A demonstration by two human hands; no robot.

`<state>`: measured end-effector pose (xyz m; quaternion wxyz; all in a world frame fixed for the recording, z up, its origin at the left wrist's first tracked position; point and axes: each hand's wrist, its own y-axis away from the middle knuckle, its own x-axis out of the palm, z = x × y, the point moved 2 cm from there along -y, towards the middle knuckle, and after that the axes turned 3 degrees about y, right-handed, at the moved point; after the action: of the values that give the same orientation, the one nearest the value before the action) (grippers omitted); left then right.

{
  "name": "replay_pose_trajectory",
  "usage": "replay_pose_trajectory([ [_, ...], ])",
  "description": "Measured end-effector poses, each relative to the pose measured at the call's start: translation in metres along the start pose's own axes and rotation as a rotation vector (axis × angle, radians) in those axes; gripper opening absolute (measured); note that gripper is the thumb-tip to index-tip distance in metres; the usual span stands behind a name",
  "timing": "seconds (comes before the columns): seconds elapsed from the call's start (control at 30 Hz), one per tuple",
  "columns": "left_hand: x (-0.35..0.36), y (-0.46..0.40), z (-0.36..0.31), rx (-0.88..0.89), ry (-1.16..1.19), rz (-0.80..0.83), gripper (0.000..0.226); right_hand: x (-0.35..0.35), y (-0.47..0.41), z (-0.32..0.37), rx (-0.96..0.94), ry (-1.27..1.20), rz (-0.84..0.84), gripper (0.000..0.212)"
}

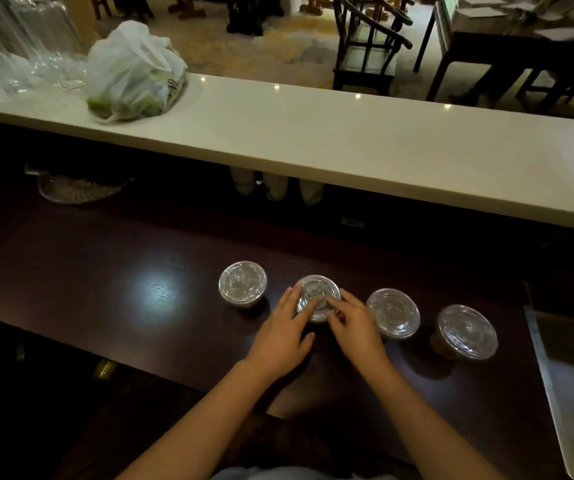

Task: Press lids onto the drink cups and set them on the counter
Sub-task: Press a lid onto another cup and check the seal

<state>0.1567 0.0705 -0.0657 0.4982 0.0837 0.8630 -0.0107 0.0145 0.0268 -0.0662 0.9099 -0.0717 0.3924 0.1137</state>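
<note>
- Long white stone counter [348,140]: lies beyond the fingertips, raised above the dark wooden worktop [105,271]; one of each.
- Clear-lidded plastic drink cups: four counted. Thin, light, probably crushable; grip low on the wall.
- Second cup [317,297]: left hand [280,336] and right hand [356,327] rest spread fingers on its lid rim, gripping nothing.
</note>
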Motion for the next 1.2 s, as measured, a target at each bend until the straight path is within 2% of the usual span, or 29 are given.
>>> replay_pose_trajectory([
  [0.07, 0.000, 0.004, 0.005, 0.039, -0.005, 0.032, 0.064, 0.006, 0.007, 0.008, 0.079, -0.033, -0.078, 0.031],
  [0.27, -0.006, 0.004, 0.002, 0.052, 0.009, 0.024, 0.059, -0.001, 0.015, 0.016, 0.082, -0.052, -0.099, 0.029],
  [0.43, -0.010, 0.038, 0.002, 0.130, 0.006, 0.077, 0.055, 0.015, 0.062, 0.020, 0.197, -0.058, -0.124, 0.031],
  [0.57, -0.009, 0.061, 0.008, 0.192, 0.055, 0.039, 0.051, 0.021, 0.093, 0.023, 0.209, -0.075, -0.129, 0.034],
  [0.67, -0.005, 0.061, 0.009, 0.170, 0.100, -0.007, 0.051, 0.019, 0.095, 0.025, 0.206, 0.035, -0.145, 0.042],
  [0.73, -0.001, 0.056, 0.006, 0.122, 0.126, -0.029, 0.052, 0.020, 0.088, 0.026, 0.147, 0.198, -0.142, 0.052],
  [0.8, 0.004, 0.052, 0.004, 0.095, 0.078, -0.013, 0.063, 0.025, 0.081, 0.026, 0.040, 0.361, -0.090, 0.060],
  [0.87, 0.010, 0.051, 0.005, 0.073, 0.049, 0.019, 0.073, 0.034, 0.079, 0.022, -0.013, 0.417, -0.003, 0.064],
  [0.93, 0.013, 0.053, 0.004, 0.056, 0.042, 0.034, 0.072, 0.039, 0.080, 0.018, 0.004, 0.435, 0.025, 0.063],
  [1.07, 0.014, 0.052, 0.005, 0.038, 0.034, 0.044, 0.066, 0.040, 0.080, 0.018, 0.021, 0.517, -0.040, 0.059],
  [1.2, 0.015, 0.051, 0.010, 0.050, 0.017, 0.135, 0.062, 0.040, 0.080, 0.017, -0.004, 0.553, -0.042, 0.057],
])
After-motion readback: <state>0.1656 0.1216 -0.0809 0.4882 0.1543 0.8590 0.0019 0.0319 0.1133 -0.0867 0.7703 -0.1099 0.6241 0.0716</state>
